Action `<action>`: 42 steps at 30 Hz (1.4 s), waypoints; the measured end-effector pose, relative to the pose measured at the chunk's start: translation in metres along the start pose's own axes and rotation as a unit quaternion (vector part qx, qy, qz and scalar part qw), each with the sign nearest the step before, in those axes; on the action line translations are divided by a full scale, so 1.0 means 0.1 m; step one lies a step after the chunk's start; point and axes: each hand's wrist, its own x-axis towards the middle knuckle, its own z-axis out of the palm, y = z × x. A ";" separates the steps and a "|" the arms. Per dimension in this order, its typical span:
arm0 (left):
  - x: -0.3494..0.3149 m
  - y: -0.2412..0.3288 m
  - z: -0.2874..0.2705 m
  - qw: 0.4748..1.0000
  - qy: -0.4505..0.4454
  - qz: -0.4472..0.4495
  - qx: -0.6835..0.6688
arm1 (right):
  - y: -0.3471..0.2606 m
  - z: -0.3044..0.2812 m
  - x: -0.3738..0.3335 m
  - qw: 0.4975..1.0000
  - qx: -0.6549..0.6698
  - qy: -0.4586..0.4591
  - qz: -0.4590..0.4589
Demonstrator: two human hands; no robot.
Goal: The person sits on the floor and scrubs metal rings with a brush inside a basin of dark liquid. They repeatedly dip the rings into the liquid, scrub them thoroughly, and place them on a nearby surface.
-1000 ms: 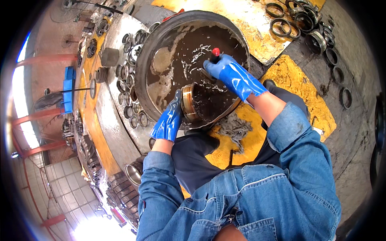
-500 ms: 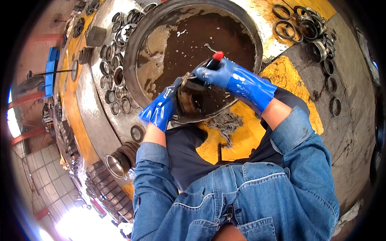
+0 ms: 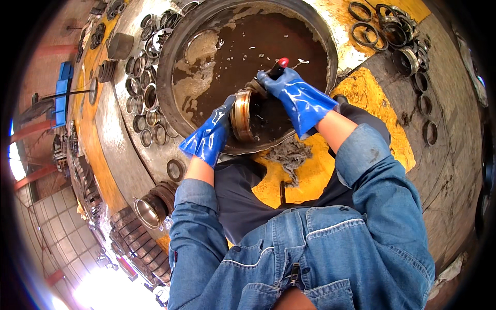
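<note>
My left hand (image 3: 211, 133), in a long blue rubber glove, grips a wet metal ring (image 3: 241, 116) by its left side. The ring is tilted on edge over the near part of a large round basin (image 3: 168, 85) of dark, murky liquid. My right hand (image 3: 289, 93), gloved alike, is closed around a dark-handled tool with a red end (image 3: 282, 62). The tool's other end meets the ring's upper rim; its exact kind is hidden by the glove.
Several metal rings (image 3: 150, 98) stand crowded left of the basin, and more dark rings (image 3: 395, 33) lie at the far right. A grey rag (image 3: 289, 156) lies on the yellow surface between my legs. A silvery cup-shaped part (image 3: 148, 213) sits at the near left.
The ring has turned, so its shiny brownish outer side now shows more. My right hand and the tool have shifted slightly right and up the ring's rim.
</note>
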 end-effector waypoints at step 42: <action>0.02 -0.04 -0.04 0.991 0.008 -0.100 -0.090 | -0.24 -0.11 -0.11 0.998 -0.011 -0.054 0.018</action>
